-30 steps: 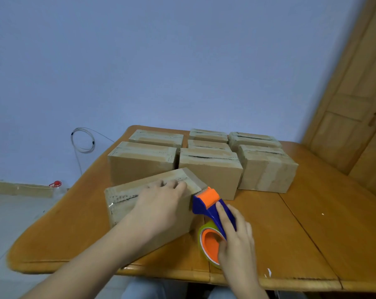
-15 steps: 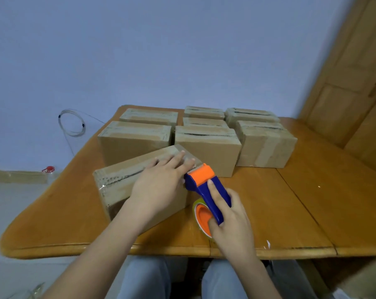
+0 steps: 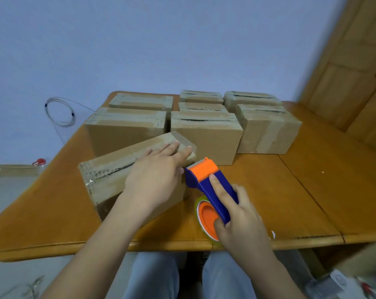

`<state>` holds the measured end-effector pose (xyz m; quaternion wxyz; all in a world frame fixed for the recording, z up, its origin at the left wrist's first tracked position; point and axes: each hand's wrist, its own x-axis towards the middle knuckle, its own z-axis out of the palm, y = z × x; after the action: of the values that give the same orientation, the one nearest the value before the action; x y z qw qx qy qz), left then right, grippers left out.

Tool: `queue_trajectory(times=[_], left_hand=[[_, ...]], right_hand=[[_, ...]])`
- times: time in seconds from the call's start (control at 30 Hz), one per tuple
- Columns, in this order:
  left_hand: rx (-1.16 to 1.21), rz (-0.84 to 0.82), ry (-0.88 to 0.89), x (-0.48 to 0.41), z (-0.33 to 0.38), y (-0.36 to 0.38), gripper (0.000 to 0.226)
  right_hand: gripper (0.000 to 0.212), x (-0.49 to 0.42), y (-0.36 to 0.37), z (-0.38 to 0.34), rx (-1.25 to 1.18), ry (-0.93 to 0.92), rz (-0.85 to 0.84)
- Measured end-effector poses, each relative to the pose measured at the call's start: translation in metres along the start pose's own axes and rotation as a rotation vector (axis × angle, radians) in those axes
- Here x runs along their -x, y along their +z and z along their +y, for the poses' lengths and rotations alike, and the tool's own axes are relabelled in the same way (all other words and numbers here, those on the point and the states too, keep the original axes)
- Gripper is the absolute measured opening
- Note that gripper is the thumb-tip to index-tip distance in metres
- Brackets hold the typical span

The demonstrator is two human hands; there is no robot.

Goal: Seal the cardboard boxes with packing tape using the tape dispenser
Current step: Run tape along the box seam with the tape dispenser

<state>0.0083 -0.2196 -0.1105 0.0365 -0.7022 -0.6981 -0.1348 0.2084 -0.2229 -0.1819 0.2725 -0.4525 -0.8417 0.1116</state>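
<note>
The near box (image 3: 126,178) lies angled on the counter (image 3: 312,190). The tape dispenser (image 3: 208,186), clamped in the right hand (image 3: 241,219), has lifted off its right end; the left hand (image 3: 156,178) presses flat. This strip seems finished.

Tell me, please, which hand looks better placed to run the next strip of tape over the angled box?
Probably the right hand: it grips the tape dispenser, whose toothed end sits beside the angled box. The left hand lies flat on the box, steadying it.
</note>
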Motion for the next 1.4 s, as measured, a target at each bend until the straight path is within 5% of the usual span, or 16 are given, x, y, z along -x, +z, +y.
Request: queue_trajectory(times=[0.77, 1.4], left_hand=[[0.064, 0.005, 0.007, -0.002, -0.002, -0.004, 0.044], [0.038, -0.101, 0.019, -0.002, 0.0, -0.016, 0.046]], right_hand=[[0.079, -0.024, -0.044, -0.016, 0.227, 0.065, -0.306], [0.069, -0.051, -0.067, -0.016, 0.566, -0.134, -0.306]])
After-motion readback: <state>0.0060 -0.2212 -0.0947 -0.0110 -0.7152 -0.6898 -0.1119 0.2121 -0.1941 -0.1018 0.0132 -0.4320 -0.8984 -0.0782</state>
